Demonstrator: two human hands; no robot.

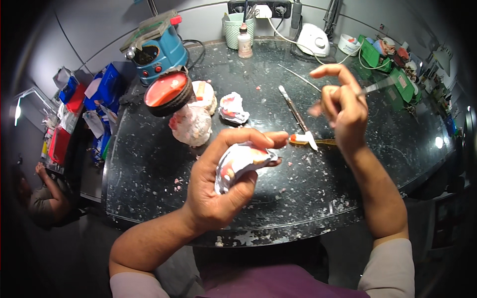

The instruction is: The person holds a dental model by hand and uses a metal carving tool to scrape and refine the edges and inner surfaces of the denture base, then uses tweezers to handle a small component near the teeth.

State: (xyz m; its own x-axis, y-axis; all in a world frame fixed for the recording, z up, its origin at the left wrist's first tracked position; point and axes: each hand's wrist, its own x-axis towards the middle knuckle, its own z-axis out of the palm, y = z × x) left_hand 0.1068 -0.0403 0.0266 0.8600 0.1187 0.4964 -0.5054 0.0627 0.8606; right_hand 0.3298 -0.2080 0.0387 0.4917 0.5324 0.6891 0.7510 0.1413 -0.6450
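Observation:
My left hand (213, 184) is closed around a dental mould piece (237, 161), white outside with pink and tooth-coloured patches. It is held up above the near middle of the bench. My right hand (344, 107) is raised at the right, fingers bent around a slim grey metal tool (372, 88) whose far end is smeared by motion. Below it on the bench lie a metal wax knife (294, 107) and a brush with an amber handle (325, 142) and a whitish head. A second white-and-pink mould piece (233, 108) rests beyond my left hand.
A black round pan of red wax (168, 90) stands before a blue machine (161, 57). Plaster models (191, 125) sit beside it. At the back are a green cup (231, 32), a bottle (244, 43) and a white device (313, 40). Green trays (372, 55) line the right; another person (47, 196) sits left.

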